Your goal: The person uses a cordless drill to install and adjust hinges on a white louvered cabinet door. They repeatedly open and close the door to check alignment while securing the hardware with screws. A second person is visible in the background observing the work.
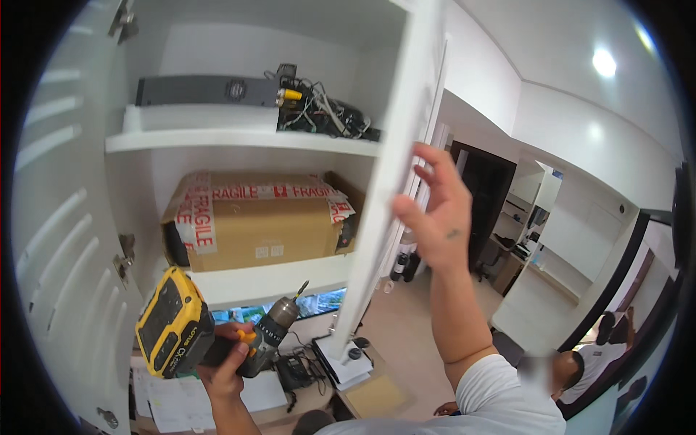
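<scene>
A yellow and black cordless drill with a screwdriver bit in its chuck is gripped in my left hand, its bit tilted up and to the right. The drill is below a cabinet shelf and in front of a screen. My right hand is raised at the edge of the white cabinet door, thumb and fingers apart and curved. The thumb overlaps the door edge; whether it touches is hard to tell. Behind the door edge, a taped cardboard box sits on the cabinet's middle shelf.
The upper shelf carries a dark flat device and tangled cables. A louvred door stands at left. Below are a lit screen, papers and a black charger-like device. Another person is at lower right.
</scene>
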`<state>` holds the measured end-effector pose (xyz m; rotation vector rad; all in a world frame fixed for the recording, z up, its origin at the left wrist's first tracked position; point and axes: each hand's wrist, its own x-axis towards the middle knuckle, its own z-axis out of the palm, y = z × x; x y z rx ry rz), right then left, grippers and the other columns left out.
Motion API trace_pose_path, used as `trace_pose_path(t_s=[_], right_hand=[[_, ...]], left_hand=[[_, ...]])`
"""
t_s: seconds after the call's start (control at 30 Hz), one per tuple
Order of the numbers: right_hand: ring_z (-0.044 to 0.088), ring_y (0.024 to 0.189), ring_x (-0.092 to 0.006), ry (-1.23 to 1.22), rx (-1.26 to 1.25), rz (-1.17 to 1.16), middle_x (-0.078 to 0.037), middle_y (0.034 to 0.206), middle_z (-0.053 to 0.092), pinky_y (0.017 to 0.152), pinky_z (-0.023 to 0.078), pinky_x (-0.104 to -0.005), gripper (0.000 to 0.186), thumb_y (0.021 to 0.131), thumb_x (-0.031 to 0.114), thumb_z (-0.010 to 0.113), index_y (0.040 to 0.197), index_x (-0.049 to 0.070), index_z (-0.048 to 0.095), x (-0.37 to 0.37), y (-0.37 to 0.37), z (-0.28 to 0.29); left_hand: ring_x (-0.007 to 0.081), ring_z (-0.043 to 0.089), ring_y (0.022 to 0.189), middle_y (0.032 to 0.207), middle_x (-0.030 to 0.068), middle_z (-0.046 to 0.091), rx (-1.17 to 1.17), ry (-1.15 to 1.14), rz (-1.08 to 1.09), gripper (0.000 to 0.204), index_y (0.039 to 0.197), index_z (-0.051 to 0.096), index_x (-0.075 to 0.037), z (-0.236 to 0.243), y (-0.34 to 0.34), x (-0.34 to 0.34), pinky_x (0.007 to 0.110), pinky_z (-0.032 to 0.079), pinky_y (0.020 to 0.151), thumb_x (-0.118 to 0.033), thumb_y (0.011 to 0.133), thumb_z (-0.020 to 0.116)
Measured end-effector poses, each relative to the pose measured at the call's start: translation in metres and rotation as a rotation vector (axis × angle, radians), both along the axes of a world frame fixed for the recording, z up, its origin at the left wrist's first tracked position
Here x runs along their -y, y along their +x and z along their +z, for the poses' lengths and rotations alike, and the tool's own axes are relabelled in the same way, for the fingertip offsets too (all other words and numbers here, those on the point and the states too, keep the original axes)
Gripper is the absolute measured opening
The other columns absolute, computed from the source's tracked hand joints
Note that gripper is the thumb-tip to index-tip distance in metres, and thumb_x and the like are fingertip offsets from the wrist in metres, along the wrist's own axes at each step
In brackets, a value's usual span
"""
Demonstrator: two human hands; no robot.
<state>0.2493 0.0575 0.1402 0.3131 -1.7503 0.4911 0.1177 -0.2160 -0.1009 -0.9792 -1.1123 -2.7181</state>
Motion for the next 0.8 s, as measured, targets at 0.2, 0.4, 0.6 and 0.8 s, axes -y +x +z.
trace_pose_path(t_s=[0.2, 0.4, 0.6, 0.8], right_hand=[[0.064, 0.118, -0.0322, 0.114, -0.067, -0.218, -0.019, 0.125, 0.066, 0.106, 0.049, -0.0413, 0.073, 0.079, 0.043, 0.092, 0.125, -0.005, 0.063, 0.018, -0.038, 0.008], [0.060, 0.120, -0.0389, 0.141, -0.128, -0.299, -0.023, 0.126, 0.065, 0.104, 0.050, -0.0464, 0.072, 0.076, 0.041, 0.092, 0.123, -0.007, 0.064, 0.035, -0.077, 0.007], [0.059, 0.121, -0.0334, 0.137, -0.030, -0.384, -0.018, 0.124, 0.064, 0.101, 0.050, -0.0437, 0.069, 0.079, 0.040, 0.089, 0.124, -0.006, 0.064, 0.050, -0.111, -0.002], [0.058, 0.118, -0.0281, 0.146, -0.008, -0.493, -0.013, 0.118, 0.064, 0.098, 0.050, -0.0403, 0.069, 0.078, 0.042, 0.089, 0.123, -0.005, 0.066, 0.047, -0.134, -0.001]], left_hand=[[0.0324, 0.070, 0.108, 0.107, 0.0187, 0.073, 0.100, -0.045, 0.140, 0.029, 0.103, 0.066, 0.000, -0.005, 0.001, 0.017, 0.047, 0.051, 0.104, 0.001, 0.076, 0.076], [0.0320, 0.069, 0.105, 0.106, 0.0209, 0.072, 0.121, -0.088, 0.221, 0.029, 0.103, 0.065, -0.002, -0.008, 0.012, 0.037, 0.045, 0.052, 0.101, 0.000, 0.076, 0.075], [0.0325, 0.070, 0.104, 0.103, 0.0208, 0.071, 0.164, -0.176, 0.239, 0.030, 0.103, 0.064, -0.002, -0.022, 0.026, 0.057, 0.045, 0.054, 0.099, 0.000, 0.076, 0.076], [0.0313, 0.070, 0.101, 0.102, 0.0199, 0.072, 0.112, -0.291, 0.222, 0.031, 0.104, 0.064, -0.003, -0.020, 0.035, 0.061, 0.045, 0.055, 0.097, 0.000, 0.076, 0.075]])
